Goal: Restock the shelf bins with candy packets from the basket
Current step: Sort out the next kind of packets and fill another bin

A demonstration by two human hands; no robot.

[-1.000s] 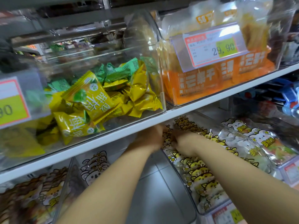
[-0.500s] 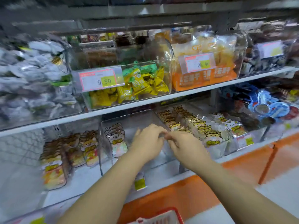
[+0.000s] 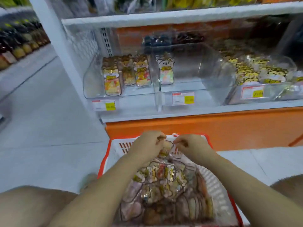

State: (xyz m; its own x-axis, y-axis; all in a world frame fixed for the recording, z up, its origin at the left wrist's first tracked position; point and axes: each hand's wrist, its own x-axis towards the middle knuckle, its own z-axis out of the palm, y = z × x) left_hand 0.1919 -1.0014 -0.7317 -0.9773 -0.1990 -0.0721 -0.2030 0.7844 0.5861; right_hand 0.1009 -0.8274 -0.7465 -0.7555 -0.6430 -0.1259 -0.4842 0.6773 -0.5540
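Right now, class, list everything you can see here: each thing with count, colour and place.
Shelf: one, white boards, orange base, ahead.
Bins: three, clear, in a row on the shelf.
Left-bin packets: several, brown and orange.
Middle-bin packet: one, white.
Right-bin packets: many, yellow.
Price tags: three, white with yellow, at the bins' fronts.
Basket: one, red rim, white walls, on the floor.
Basket packets: a pile, mixed colours.
Bottles: blurred row, dark, far left.
Held packet: one, pale, above the basket.
Left hand, right hand: over the basket, fingers gripping the held packet.

Bright, even overhead light; motion blur throughout; sheen on clear bins [image 3: 211, 66]; edges bend at 9 and 3 o'clock.
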